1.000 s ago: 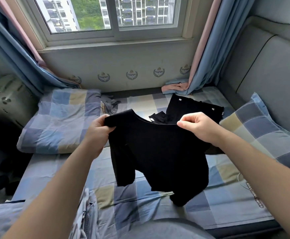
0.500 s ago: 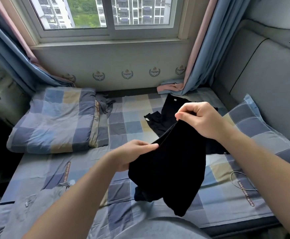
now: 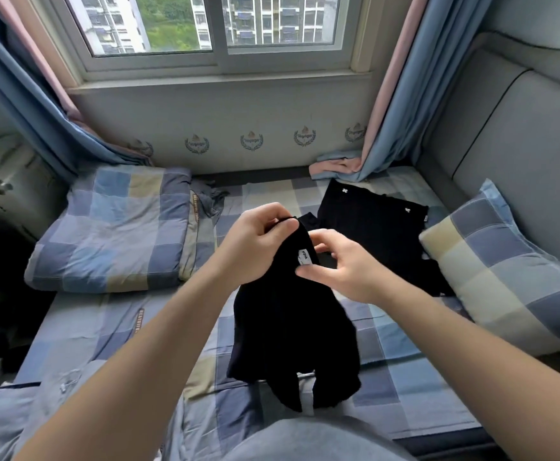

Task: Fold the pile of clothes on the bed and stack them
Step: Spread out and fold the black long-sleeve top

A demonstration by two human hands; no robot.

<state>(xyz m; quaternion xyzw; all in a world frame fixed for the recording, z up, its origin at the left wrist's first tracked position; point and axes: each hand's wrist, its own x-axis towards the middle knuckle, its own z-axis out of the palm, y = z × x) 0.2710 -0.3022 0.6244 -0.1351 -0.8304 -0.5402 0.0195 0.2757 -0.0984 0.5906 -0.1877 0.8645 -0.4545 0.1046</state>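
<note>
The left hand (image 3: 255, 246) grips the top edge of the black garment (image 3: 288, 327), fingers curled over it. The right hand (image 3: 348, 267), just beside it, pinches the same cloth near the white label. The garment hangs below both hands, its long axis running down toward the person, with its lower end bunched on the bed (image 3: 388, 371). More black clothes (image 3: 365, 227) lie beyond the right hand, which is nearer to them.
</note>
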